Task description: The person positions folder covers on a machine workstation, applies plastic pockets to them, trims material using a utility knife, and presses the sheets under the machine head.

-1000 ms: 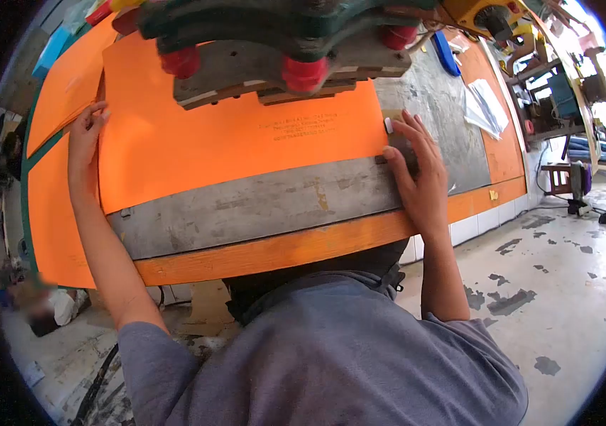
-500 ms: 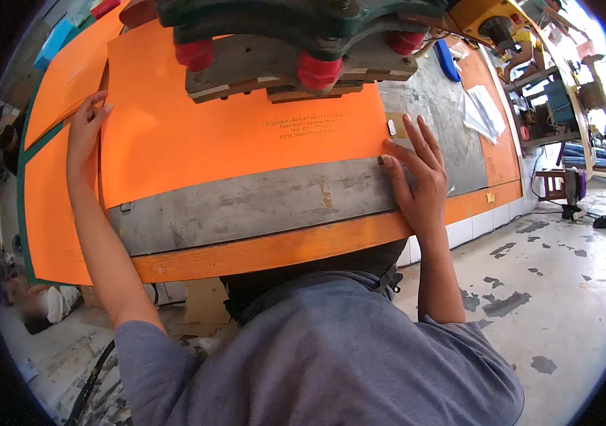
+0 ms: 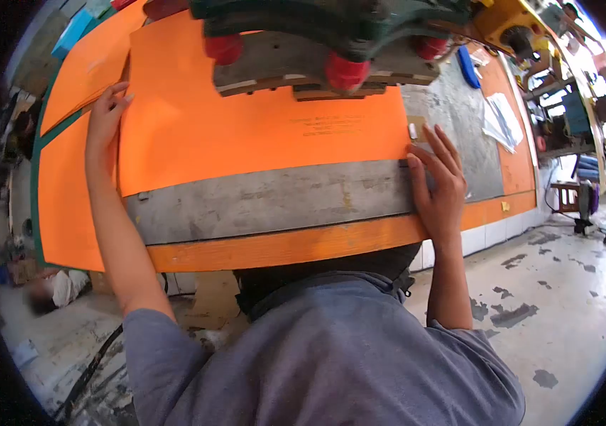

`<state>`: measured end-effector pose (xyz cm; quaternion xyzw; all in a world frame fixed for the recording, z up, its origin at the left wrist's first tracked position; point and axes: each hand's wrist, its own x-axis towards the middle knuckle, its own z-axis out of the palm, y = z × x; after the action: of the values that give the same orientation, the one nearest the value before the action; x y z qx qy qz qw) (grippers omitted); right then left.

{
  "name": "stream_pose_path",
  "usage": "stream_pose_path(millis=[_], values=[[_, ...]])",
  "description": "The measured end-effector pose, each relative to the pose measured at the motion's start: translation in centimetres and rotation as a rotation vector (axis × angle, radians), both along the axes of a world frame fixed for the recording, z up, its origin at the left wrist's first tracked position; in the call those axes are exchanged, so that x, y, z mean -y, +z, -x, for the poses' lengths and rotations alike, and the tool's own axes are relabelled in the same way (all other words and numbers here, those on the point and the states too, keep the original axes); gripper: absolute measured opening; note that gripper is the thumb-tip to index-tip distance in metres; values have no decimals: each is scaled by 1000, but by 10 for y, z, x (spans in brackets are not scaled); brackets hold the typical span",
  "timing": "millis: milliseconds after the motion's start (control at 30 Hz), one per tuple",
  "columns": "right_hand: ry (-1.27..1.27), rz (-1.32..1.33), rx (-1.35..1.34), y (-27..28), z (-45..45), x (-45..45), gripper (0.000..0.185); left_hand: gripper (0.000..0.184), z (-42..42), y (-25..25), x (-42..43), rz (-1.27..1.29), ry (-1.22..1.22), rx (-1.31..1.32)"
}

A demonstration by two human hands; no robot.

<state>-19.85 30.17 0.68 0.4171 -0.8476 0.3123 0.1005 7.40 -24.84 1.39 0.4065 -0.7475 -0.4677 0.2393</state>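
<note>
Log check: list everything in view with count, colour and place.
Printed sheet: one, orange, partly under machine head
Other sheets: at least two, orange, left
Worktop: one, grey, orange front edge
Machine head: one, dark green, top centre
Cylinders: three, red, on machine head
Curved object: one, blue, upper right
Crumpled material: whitish, right; count unclear
Device: one, yellow, upper right
Cable: one, black, lower left
Floor: one, pale, patched grey
Left hand: one, bare, printed sheet's left edge
Right hand: one, bare, its right corner
Shirt: one, grey, bottom centre

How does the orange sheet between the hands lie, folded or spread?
Spread: the orange sheet lies broad and smooth, no crease in view; beneath the machine head, cannot tell.
</note>
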Motion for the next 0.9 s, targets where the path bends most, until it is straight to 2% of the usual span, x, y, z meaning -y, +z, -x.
stream_pose_path(millis=[67,167,233,333,467,600,700,800,867,900], values=[[6,-25,-40,1,1,-1,20,46,-6,-19,23,13,-54,-72],[44,-33,-86,-3,4,-2,20,48,-12,-18,24,86,-60,-41],[26,-7,-64,-1,0,3,20,49,-16,-18,41,303,-129,147],[-16,-10,-55,5,-4,7,21,49,-12,-17,26,183,-50,37],[-17,-28,-55,7,-6,8,22,50,-20,-21,43,261,-114,117],[-21,-3,-45,7,-5,9,19,51,-17,-25,38,197,-133,17],[-14,16,-39,6,-2,7,18,49,-26,-31,68,365,-180,162],[-6,39,-33,4,-2,6,18,47,-22,-35,55,153,-161,-50],[-3,58,-32,2,-1,5,20,43,-20,-18,48,191,-183,96],[-20,53,-39,3,-1,3,20,43,-16,-14,36,188,-200,87]])
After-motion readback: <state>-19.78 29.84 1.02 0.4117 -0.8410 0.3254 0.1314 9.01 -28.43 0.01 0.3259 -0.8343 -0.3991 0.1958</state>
